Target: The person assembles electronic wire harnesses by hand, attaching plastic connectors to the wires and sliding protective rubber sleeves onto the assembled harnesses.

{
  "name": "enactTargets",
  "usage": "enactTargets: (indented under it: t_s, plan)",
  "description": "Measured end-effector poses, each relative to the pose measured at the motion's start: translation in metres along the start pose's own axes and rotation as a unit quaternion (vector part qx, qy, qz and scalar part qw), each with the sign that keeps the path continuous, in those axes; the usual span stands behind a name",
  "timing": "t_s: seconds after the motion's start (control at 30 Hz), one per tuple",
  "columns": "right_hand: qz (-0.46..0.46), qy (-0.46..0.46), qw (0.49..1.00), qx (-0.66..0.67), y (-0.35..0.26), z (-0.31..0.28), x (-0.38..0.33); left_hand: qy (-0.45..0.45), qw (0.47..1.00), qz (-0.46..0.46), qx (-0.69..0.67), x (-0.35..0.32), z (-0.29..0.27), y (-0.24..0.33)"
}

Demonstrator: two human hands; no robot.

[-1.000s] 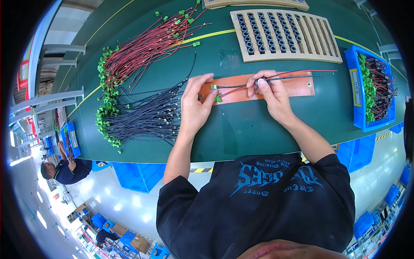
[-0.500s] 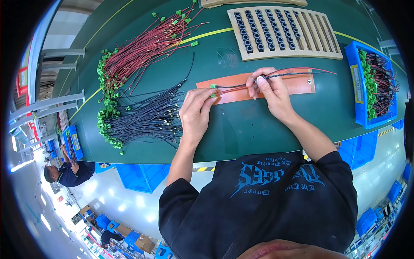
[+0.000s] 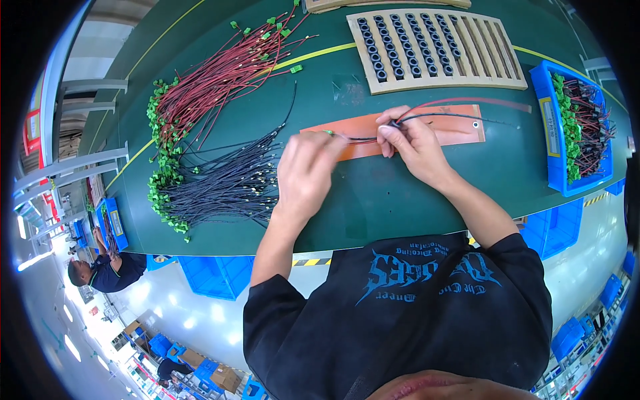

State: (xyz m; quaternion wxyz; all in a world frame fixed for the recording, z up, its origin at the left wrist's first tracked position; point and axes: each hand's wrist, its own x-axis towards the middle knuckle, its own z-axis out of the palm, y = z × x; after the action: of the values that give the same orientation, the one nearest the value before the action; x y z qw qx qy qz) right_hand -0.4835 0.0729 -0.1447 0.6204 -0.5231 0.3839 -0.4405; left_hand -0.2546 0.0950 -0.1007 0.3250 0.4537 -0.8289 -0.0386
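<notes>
1. Red and black wires (image 3: 460, 100) pass through the right hand, over an orange-brown board, their free ends fanning out to the right; the red one is blurred toward its tip.
2. The right hand (image 3: 410, 143) has its grip clamped on these wires, thumb and fingers together around a small dark piece (image 3: 395, 124).
3. The left hand (image 3: 305, 170) is blurred over the board's left end; I cannot tell whether its grip is apart or together. A green connector (image 3: 329, 132) shows just beside its fingertips.
4. Beneath both hands, the orange-brown board (image 3: 453, 134) lies on the green counter (image 3: 373, 207).
5. Left of the board, a heap of black wires (image 3: 220, 193) spreads out, green connectors clustered at its left end; a heap of red wires (image 3: 213, 93) lies beyond it.
6. Past the board stands a slotted tan tray (image 3: 447, 85), its left slots lined with dark rings (image 3: 413, 48).
7. Far right on the counter, a blue bin (image 3: 555, 172) holds connector-ended wires.
8. Well off to the left, a co-worker (image 3: 119, 273) in dark clothing is beside another blue bin.
</notes>
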Motion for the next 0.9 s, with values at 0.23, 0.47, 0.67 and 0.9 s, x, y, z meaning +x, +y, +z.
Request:
enactTargets:
  t_s: [0.23,0.47,0.67,0.9]
  plan:
    - [-0.161,-0.017,0.887,-0.432,0.01,-0.001,-0.005,-0.069,0.791,0.481,0.372,0.081,-0.002,0.037]
    - [-0.013,0.021,0.965,-0.261,-0.023,0.008,0.002,-0.172,0.86,0.309,0.368,0.081,-0.011,0.032]
    - [0.05,0.015,0.987,-0.155,-0.011,0.002,0.002,-0.086,0.902,0.091,0.413,0.075,-0.017,-0.008]
    - [0.003,0.019,0.989,-0.148,-0.001,-0.002,0.0,0.133,0.938,-0.161,-0.275,0.057,0.047,0.018]
